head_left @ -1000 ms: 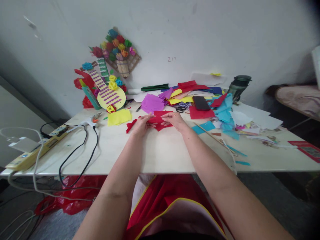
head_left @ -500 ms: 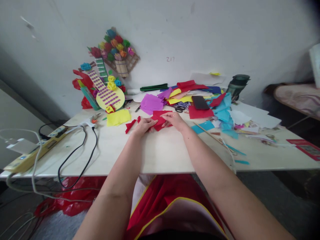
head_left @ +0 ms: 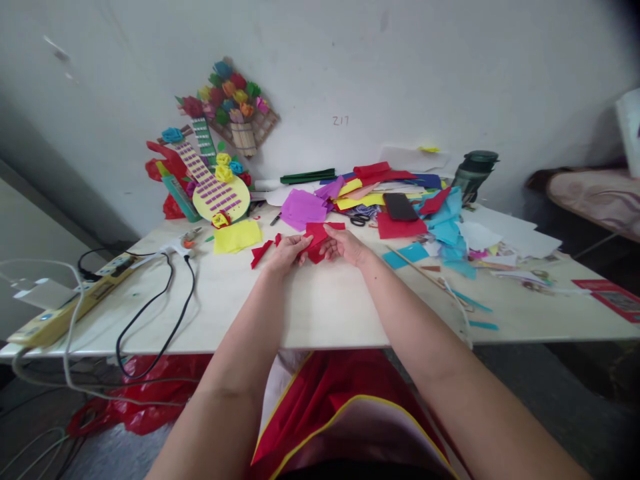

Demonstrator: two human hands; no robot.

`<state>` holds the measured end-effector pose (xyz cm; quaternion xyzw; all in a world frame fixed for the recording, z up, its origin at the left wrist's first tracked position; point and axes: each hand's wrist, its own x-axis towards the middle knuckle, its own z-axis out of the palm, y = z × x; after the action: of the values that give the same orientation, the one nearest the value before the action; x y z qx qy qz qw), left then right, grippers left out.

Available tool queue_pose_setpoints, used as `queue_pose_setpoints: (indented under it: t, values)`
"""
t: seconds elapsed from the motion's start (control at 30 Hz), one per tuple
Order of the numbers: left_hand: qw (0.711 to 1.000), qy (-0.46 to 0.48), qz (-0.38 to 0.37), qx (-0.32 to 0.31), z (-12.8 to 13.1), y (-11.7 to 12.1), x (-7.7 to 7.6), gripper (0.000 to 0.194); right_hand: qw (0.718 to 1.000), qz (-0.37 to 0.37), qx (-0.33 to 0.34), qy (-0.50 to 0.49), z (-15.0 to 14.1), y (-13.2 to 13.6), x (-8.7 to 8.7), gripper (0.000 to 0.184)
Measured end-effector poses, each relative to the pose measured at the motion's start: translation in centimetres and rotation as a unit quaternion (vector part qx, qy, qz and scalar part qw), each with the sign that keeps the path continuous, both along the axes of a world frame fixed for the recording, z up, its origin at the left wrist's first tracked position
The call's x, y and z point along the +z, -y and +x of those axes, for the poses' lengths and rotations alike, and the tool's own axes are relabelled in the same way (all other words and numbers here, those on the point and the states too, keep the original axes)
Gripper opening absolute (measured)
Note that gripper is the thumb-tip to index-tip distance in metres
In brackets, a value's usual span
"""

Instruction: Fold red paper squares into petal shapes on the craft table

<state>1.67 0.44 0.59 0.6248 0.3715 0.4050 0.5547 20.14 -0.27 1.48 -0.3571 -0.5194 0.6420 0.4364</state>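
Observation:
A piece of red crepe paper is held between my two hands just above the white table. My left hand pinches its left side between thumb and fingers. On the right side, my right hand has its thumb at the upper edge and its fingers curled beneath, closed on the paper. More red paper shows behind it, and I cannot tell where one sheet ends. Small folded red paper pieces lie left of my left hand. A yellow paper sheet rests farther left.
Behind my hands lie purple paper, scissors and a dark phone. A bottle stands at the back right. At the left are a power strip, a glue gun with its cord, and a flower-decorated guitar model.
My right hand has shifted slightly left and turned, with its thumb now higher and its fingers curled more under the red paper. The left hand stays almost in place.

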Motion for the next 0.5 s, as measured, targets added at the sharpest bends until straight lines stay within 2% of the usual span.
queue_pose_setpoints:
  t: [0.13,0.3,0.5]
  values:
    - [1.000,0.004,0.021,-0.002,0.6,0.0,-0.3,0.036,1.000,-0.003,-0.007,0.015,-1.2,-0.1,-0.8,0.040]
    - [1.000,-0.002,0.014,0.001,1.0,-0.1,-0.5,0.034,0.990,0.023,-0.136,0.021,-2.1,-0.4,-1.3,0.034]
    - [1.000,-0.005,-0.015,-0.013,1.1,0.5,0.2,0.033,0.980,0.042,-0.193,0.029,-1.7,-0.6,-0.8,0.032]
